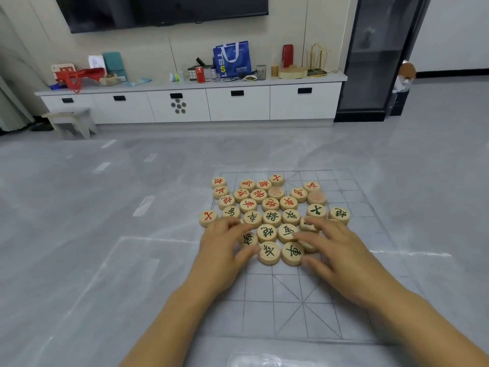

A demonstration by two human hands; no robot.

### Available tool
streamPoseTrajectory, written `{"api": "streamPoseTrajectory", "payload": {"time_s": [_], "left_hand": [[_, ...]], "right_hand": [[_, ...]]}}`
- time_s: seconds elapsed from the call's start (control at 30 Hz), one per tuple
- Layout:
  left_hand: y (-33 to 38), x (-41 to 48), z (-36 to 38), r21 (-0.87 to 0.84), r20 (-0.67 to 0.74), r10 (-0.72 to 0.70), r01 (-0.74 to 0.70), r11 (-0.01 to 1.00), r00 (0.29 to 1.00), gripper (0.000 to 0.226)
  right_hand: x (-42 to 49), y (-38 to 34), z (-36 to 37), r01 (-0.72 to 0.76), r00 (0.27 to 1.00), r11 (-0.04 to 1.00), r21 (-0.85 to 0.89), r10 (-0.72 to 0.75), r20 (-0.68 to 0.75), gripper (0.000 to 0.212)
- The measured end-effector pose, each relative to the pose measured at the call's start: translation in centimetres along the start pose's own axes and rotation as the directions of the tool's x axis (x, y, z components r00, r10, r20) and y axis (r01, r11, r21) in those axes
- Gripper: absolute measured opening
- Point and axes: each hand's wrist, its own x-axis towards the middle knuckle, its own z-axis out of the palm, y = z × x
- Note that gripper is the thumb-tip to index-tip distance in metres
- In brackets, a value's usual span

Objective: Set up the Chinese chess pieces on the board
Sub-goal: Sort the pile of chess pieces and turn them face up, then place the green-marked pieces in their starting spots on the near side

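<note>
Head view: a thin, see-through Chinese chess board (304, 308) lies flat on the grey floor (79, 234), its printed grid faint against the tiles. The wooden chess pieces (270, 217) sit bunched in a loose cluster on the board's far half and spill past its left edge, where a red-marked piece (208, 218) rests on the floor. Red-marked pieces fill the far side of the cluster, green-marked ones the near side. The near half of the board, with its diagonal palace lines, is bare, as is the right-hand column of squares; open floor surrounds the board on every side.

The left hand (225, 250) lies palm down over the cluster's near-left pieces, its fingers (232, 226) spread and released, gripping nothing. The right hand (336, 250) rests the same way over the near-right pieces, fingers (317, 223) splayed and loose. Both hands hide several pieces beneath them, so their markings cannot be read. Two far pieces are blurred. The board's near edge is hard to make out.
</note>
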Motion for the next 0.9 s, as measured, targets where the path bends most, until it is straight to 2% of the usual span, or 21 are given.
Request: {"api": "streamPoseTrajectory", "payload": {"time_s": [0.07, 0.2, 0.27, 0.33, 0.47, 0.6, 0.7, 0.83, 0.9], "left_hand": [[0.3, 0.9, 0.4, 0.031, -0.018, 0.019, -0.018, 0.999, 1.0, 0.049], [1.2, 3.0, 1.5, 0.037, -0.098, -0.014, 0.018, 0.999, 0.995, 0.036], [1.8, 3.6, 2.3, 0.024, -0.102, -0.043, 0.045, 0.999, 0.994, 0.038], [2.2, 4.1, 3.0, 0.07, -0.08, -0.08, 0.086, 0.994, 0.994, 0.043], [3.0, 6.1, 3.0, 0.285, 0.025, -0.159, 0.145, 0.948, 0.987, 0.046], [4.4, 8.8, 2.1, 0.374, 0.13, -0.243, 0.18, 0.91, 0.961, 0.032], [4.5, 8.7, 1.7, 0.262, 0.148, -0.213, 0.169, 0.95, 0.966, 0.028], [5.1, 4.9, -0.5, 0.118, -0.065, -0.147, 0.154, 0.981, 0.987, 0.037], [5.9, 1.4, -0.9, 0.078, -0.027, -0.099, 0.101, 0.992, 0.995, 0.037]], "right_hand": [[0.3, -0.3, 0.2, 0.013, 0.998, 0.999, -0.035, -0.011, 0.06, 0.044], [1.0, 0.0, 0.0, 0.0, 0.999, 0.998, -0.056, 0.002, 0.048, 0.042], [1.3, 0.2, 0.0, 0.003, 0.999, 0.998, -0.062, 0.0, 0.048, 0.04], [1.4, 0.4, 0.0, 0.007, 0.999, 0.998, -0.067, -0.004, 0.044, 0.039], [1.4, 0.8, 0.0, 0.01, 0.998, 0.999, -0.037, -0.008, 0.055, 0.041], [1.0, 1.6, -0.7, -0.018, 1.0, 1.0, -0.016, 0.018, 0.005, 0.039], [0.7, 1.9, -1.3, -0.043, 0.999, 0.999, 0.01, 0.043, -0.021, 0.038], [-0.2, 1.8, -1.9, -0.056, 0.998, 0.997, 0.057, 0.057, -0.032, 0.037], [-0.7, 1.5, -2.1, -0.063, 0.998, 0.993, 0.102, 0.064, -0.015, 0.033]]}}
